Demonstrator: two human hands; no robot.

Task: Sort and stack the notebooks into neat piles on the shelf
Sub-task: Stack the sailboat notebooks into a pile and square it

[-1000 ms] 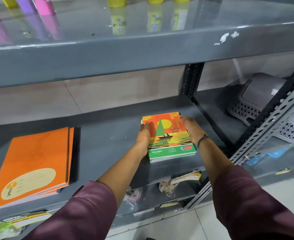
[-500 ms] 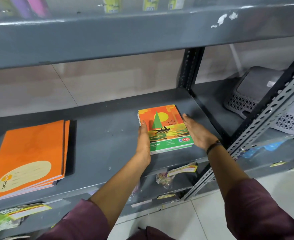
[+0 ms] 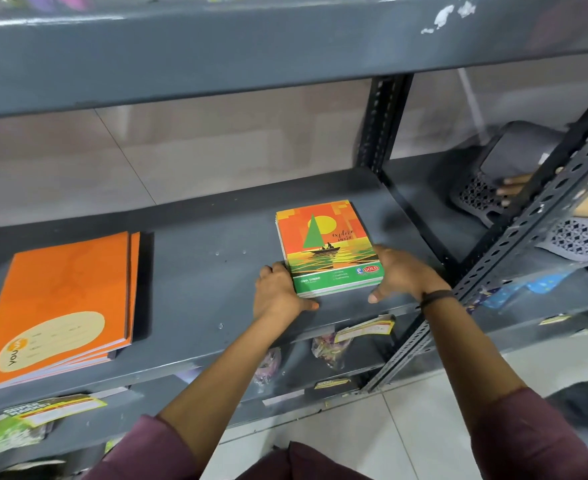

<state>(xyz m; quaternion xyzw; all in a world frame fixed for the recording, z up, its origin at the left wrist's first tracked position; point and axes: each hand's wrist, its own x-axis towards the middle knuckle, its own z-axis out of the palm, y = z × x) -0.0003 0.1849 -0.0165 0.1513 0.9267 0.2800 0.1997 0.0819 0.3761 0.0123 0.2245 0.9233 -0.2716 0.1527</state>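
A small stack of sailboat-cover notebooks [image 3: 323, 244], orange and green, lies flat on the grey middle shelf [image 3: 202, 271]. My left hand [image 3: 278, 292] is curled around the stack's near left corner, thumb along the front edge. My right hand [image 3: 403, 275] rests against the near right corner with fingers spread and thumb pointing down. A pile of larger orange notebooks [image 3: 67, 299] lies at the shelf's left end, well apart from both hands.
A slotted metal upright [image 3: 541, 216] stands just right of my right hand. Beyond it, another person's hand [image 3: 514, 187] touches a grey plastic basket [image 3: 476, 195]. Packets with labels [image 3: 330, 344] hang on the lower shelf. An upper shelf board [image 3: 251, 53] overhangs.
The sailboat stack was carried in both hands and now lies on the shelf. My hands have slid back to its near corners. Another person's hand has appeared at the basket.
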